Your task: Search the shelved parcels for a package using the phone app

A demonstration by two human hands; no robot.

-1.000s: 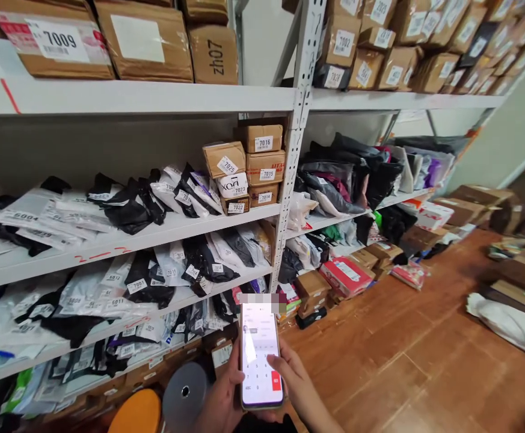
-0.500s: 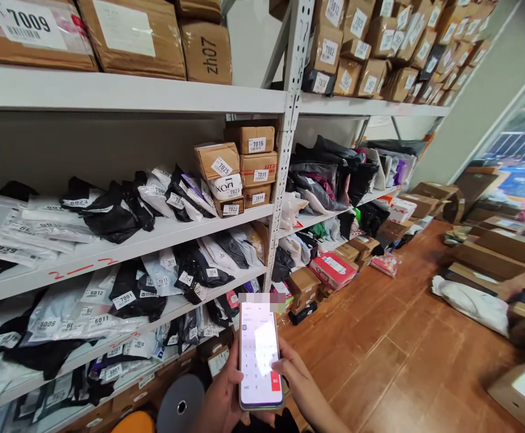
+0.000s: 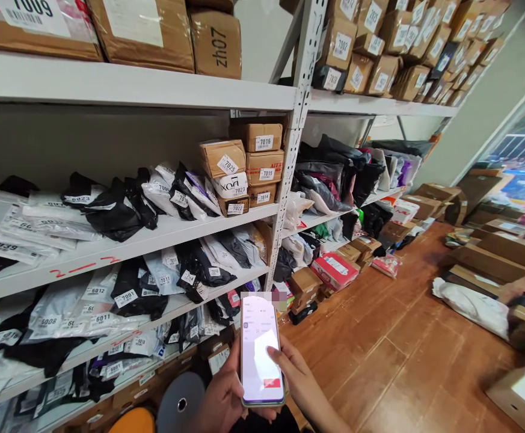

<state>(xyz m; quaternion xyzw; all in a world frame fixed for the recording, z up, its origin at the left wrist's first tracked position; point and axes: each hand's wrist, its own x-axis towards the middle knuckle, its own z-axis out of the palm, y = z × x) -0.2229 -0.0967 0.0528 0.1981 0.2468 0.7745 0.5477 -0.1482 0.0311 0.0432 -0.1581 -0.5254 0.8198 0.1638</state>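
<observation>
While left hand (image 3: 219,400) wraps the smartphone (image 3: 261,349) from its lower left edge, fingers closed round the back, the phone stands upright at bottom centre with its screen lit and facing the camera. Right hand (image 3: 296,382) sits just right of the phone, loosely open, not gripping, one fingertip (image 3: 272,356) touching the screen near mid-height. Phone lies between both hands, above a grey tape roll (image 3: 181,402) and in front of the metal shelving (image 3: 154,231), which is stacked with numbered poly mailers (image 3: 122,207) and cardboard boxes (image 3: 257,137). Wooden floor (image 3: 379,361) to the right carries more parcels.
</observation>
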